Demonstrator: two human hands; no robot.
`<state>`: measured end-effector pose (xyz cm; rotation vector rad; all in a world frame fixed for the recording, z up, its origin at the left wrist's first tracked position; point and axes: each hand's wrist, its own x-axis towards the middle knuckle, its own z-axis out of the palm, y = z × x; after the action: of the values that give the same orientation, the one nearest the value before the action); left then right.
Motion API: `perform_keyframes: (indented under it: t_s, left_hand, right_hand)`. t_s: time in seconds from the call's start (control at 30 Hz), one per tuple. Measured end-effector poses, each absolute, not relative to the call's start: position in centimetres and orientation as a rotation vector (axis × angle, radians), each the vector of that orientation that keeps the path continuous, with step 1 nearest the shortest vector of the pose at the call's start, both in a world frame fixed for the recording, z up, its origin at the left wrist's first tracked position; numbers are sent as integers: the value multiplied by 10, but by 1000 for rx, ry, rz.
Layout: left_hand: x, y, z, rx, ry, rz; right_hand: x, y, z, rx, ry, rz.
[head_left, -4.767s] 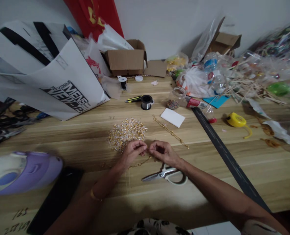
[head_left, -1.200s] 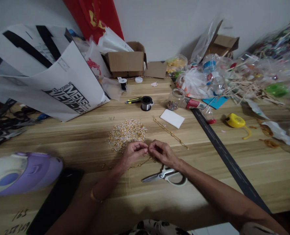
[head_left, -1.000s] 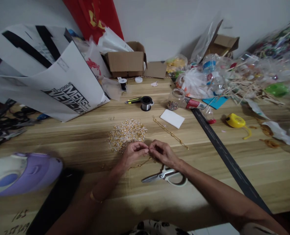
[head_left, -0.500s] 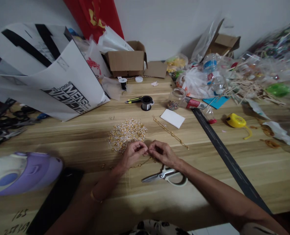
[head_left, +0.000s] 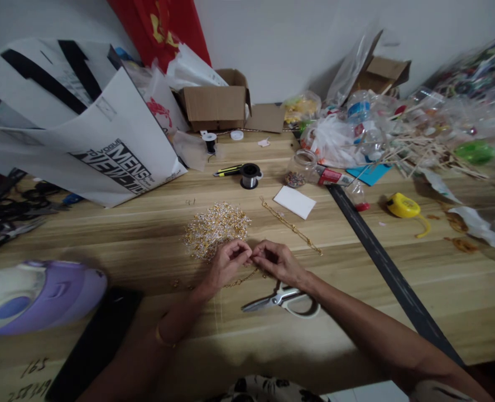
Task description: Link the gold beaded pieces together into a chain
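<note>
From my end, I have the left hand (head_left: 228, 262) and right hand (head_left: 278, 262) meeting tip to tip, thumb and finger pressed together on each; whatever they pinch is too small for me to make out. The gold chain (head_left: 244, 279) lies on the table (head_left: 347, 335) just below them, partly hidden by my left. The bead pile (head_left: 216, 223) sits right behind that hand, and the scissors (head_left: 275, 299) lie near my right wrist. Farther out I see a second chain (head_left: 292, 227), a white card (head_left: 294, 201) and a wire spool (head_left: 250, 176)
</note>
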<state>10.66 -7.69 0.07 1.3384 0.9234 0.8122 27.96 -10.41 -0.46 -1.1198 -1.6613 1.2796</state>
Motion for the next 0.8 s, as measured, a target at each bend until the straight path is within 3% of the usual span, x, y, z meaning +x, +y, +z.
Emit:
perform_keyframes:
  t_s: [0.8]
  left_hand:
    - [109, -77, -2, 1221, 928, 753]
  right_hand:
    - [280, -103, -3, -1079, -1528, 1369]
